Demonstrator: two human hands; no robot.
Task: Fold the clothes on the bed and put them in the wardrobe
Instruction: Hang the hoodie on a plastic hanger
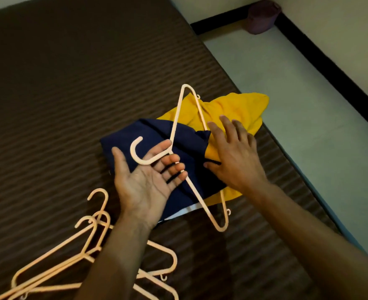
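A navy blue garment (185,146) lies folded on the brown striped bed (70,83), overlapping a crumpled yellow garment (228,111) near the bed's right edge. A pale peach plastic hanger (178,118) is lifted over both garments. My left hand (148,176) is palm up, its fingers straight, and the hanger's neck rests across them. My right hand (233,152) is spread palm down over the garments, fingers straight, beside the hanger's long bar.
Several more peach hangers (87,250) lie in a heap on the bed at the lower left. Pale floor (298,94) runs along the bed's right side, with a black skirting strip and a purple bin (262,16) in the far corner.
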